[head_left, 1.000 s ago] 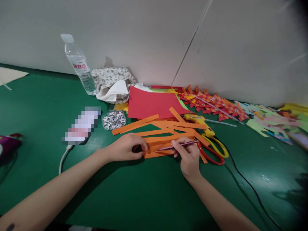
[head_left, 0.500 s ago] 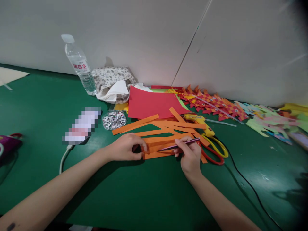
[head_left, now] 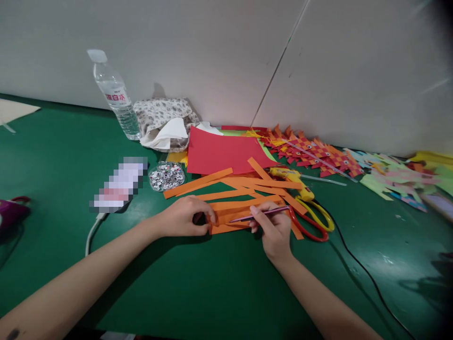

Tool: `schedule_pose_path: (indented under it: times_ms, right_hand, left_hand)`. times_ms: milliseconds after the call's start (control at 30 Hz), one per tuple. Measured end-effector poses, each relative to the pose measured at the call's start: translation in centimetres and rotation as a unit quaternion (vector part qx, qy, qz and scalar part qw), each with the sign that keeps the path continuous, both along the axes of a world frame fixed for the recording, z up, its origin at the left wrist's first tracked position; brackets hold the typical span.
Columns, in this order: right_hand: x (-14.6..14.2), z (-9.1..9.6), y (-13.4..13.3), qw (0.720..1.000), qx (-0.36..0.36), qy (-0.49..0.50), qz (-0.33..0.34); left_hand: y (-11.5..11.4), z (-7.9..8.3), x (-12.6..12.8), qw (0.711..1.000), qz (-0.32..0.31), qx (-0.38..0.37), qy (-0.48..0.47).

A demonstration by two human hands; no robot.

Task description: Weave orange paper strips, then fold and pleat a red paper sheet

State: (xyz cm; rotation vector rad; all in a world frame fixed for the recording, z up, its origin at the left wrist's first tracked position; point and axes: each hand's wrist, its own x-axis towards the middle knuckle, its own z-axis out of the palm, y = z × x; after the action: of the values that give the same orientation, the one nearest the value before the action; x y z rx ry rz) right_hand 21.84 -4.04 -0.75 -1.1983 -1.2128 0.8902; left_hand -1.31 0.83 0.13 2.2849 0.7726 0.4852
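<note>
My left hand (head_left: 189, 216) is closed in a pinch on the left end of an orange paper piece (head_left: 230, 207) that lies on the green table. My right hand (head_left: 274, 231) grips a slim metallic pink pen (head_left: 271, 211), its thin tip pointing left over the orange paper. The fingers of that hand rest on the paper's right part and hide some of it. Several loose orange paper strips (head_left: 212, 181) lie just beyond both hands. Close to my right hand are the red and yellow scissors handles (head_left: 313, 231).
Red paper (head_left: 219, 151), a yellow glue gun (head_left: 292, 182) and woven paper fish (head_left: 314, 151) lie at the back. Further left are a box of googly eyes (head_left: 166, 177), a tissue pouch (head_left: 166, 113), a water bottle (head_left: 116, 97) and a plugged-in phone (head_left: 120, 186). A black cable (head_left: 364, 269) runs right.
My right hand and the pen have slid slightly left along the orange paper. My left hand keeps its hold in the same place. The view has shifted a little.
</note>
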Motion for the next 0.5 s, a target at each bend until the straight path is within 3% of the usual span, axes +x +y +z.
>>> schedule_pose_path:
  times_ms: [500]
  right_hand:
    - [0.25,0.02,0.04,0.999,-0.005,-0.018,-0.037]
  left_hand:
    - [-0.04,0.20,-0.06,1.000,-0.004,-0.009,0.005]
